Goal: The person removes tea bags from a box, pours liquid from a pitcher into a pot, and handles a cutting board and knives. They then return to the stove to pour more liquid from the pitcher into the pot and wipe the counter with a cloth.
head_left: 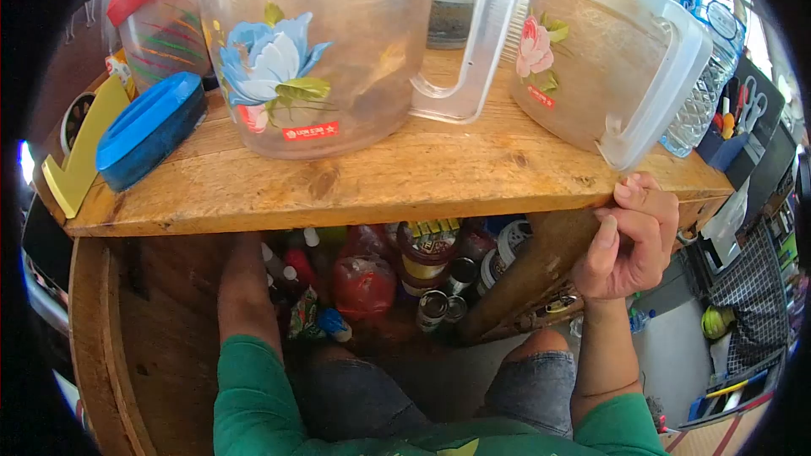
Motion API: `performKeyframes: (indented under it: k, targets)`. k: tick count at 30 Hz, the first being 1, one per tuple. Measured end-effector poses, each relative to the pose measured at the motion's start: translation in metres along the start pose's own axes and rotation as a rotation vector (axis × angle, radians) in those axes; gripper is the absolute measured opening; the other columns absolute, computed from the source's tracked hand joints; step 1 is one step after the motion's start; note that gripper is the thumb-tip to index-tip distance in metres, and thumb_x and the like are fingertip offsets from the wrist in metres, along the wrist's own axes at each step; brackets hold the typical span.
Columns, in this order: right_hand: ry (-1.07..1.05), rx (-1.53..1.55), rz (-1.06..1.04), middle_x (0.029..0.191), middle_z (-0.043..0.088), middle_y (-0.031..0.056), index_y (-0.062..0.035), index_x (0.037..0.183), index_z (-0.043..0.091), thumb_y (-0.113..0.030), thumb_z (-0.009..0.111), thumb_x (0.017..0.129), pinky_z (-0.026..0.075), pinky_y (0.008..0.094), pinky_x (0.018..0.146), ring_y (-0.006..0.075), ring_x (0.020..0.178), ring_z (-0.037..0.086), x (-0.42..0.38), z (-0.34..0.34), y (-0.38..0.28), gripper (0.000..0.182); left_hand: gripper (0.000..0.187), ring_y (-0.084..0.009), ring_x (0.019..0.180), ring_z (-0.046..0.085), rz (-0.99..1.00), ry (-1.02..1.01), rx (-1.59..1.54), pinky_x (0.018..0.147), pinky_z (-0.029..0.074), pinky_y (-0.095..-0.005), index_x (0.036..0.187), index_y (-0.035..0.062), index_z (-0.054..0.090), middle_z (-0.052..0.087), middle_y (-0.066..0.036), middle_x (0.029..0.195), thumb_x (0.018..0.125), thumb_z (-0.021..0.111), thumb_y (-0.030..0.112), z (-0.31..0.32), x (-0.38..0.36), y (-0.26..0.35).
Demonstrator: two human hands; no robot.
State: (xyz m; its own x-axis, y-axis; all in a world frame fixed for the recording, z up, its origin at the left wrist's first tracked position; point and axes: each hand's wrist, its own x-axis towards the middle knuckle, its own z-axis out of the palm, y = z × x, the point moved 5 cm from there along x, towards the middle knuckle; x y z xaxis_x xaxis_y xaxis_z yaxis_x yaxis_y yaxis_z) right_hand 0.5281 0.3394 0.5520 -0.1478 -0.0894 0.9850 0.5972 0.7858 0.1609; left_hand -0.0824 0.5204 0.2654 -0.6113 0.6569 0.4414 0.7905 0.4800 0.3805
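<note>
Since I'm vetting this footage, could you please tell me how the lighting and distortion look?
Head view throughout: fisheye distortion, with a rounded black border and water bottles leaning outward; washed-out patches at the left and upper right edges; the cabinet interior under the wooden tabletop in shadow; the right hand fairly sharp.

left hand: hidden under tabletop (473,173) | blue-flowered pitcher (363,51): top cut off by edge

Pink-flowered translucent pitcher (600,51), blue-flowered translucent jug (363,110), green sleeves (253,388)
</note>
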Motion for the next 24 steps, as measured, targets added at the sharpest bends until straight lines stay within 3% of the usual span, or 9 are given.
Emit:
performKeyframes:
  k: [5,11,14,16,21,23,24]
  targets:
    - [0.009,0.034,0.009,0.090,0.064,0.0165,0.0012,0.073,0.062,-0.008,0.061,0.069,0.051,0.0459,0.079,0.0278,0.082,0.055,-0.001,0.000,0.002,0.010,0.022,-0.0405,0.102,0.062,0.109,0.095,0.025,0.094,0.046,-0.0492,0.102,0.0072,0.073,0.069,-0.018,0.104,0.083,0.066,0.017,-0.018,0.000,0.014]
    - [-0.009,0.134,-0.014,0.091,0.065,0.0150,-0.0003,0.071,0.063,-0.012,0.063,0.067,0.051,0.0462,0.079,0.0293,0.083,0.058,0.003,-0.004,0.002,0.012,0.021,-0.0399,0.102,0.062,0.504,0.423,0.069,0.095,0.046,-0.0489,0.101,0.0071,0.073,0.069,-0.017,0.104,0.083,0.066,0.015,-0.082,-0.087,0.061]
    - [-0.043,0.214,-0.057,0.091,0.066,0.0135,-0.0018,0.070,0.064,-0.013,0.064,0.065,0.052,0.0480,0.082,0.0297,0.084,0.060,0.001,-0.006,0.000,0.012,0.022,-0.0383,0.100,0.061,0.559,0.314,0.154,0.093,0.045,-0.0476,0.102,0.0050,0.072,0.068,-0.017,0.102,0.081,0.065,0.010,-0.154,-0.162,0.127]
    - [-0.118,0.310,-0.153,0.089,0.066,0.0116,-0.0027,0.070,0.065,-0.013,0.066,0.066,0.055,0.0502,0.086,0.0285,0.082,0.060,0.000,-0.004,-0.005,0.011,0.026,-0.0309,0.106,0.059,0.618,0.258,0.006,0.096,0.040,-0.0493,0.099,0.0095,0.074,0.068,-0.011,0.106,0.076,0.062,0.004,-0.184,-0.208,0.159]
    - [-0.225,0.516,-0.349,0.085,0.066,0.0110,-0.0024,0.078,0.069,-0.014,0.068,0.074,0.058,0.0496,0.080,0.0274,0.083,0.063,-0.021,0.008,-0.008,0.012,0.026,-0.0296,0.102,0.059,0.698,0.204,-0.029,0.095,0.040,-0.0492,0.096,0.0087,0.074,0.067,-0.009,0.102,0.073,0.064,0.004,-0.228,-0.277,0.220]
    - [-0.438,0.713,-0.356,0.102,0.065,0.0164,0.0006,0.099,0.067,-0.016,0.071,0.076,0.053,0.0514,0.090,0.0340,0.098,0.063,-0.033,0.024,-0.016,0.028,0.025,-0.0286,0.102,0.059,0.799,0.199,-0.050,0.093,0.040,-0.0491,0.094,0.0087,0.075,0.065,-0.007,0.105,0.069,0.067,0.008,-0.240,-0.294,0.242]
    - [-0.436,0.709,-0.354,0.102,0.065,0.0164,0.0006,0.099,0.067,-0.016,0.071,0.076,0.053,0.0514,0.090,0.0340,0.098,0.063,-0.035,0.028,-0.021,0.028,0.026,-0.0282,0.103,0.059,0.819,0.178,-0.067,0.093,0.041,-0.0489,0.094,0.0091,0.075,0.065,-0.008,0.107,0.069,0.067,0.008,-0.249,-0.301,0.254]
